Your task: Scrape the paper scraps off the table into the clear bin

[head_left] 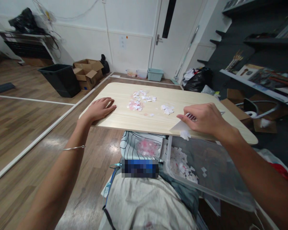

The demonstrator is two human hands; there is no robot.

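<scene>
My left hand rests on the left end of the pale wooden tabletop, fingers loosely spread, holding nothing. At the front edge, my right hand is closed around a flat white scraper with a striped part under the thumb. Small white paper scraps hang or fall at the edge just below it. Beneath is a clear plastic bin with white scraps inside. Further piles lie on the tabletop: white scraps near the middle, and mixed pink and white scraps further left.
Pink bits lie in a container by my lap, next to striped cloth. A black trash bin and cardboard boxes stand at left. Dark shelves line the right; a teal basket sits by the door.
</scene>
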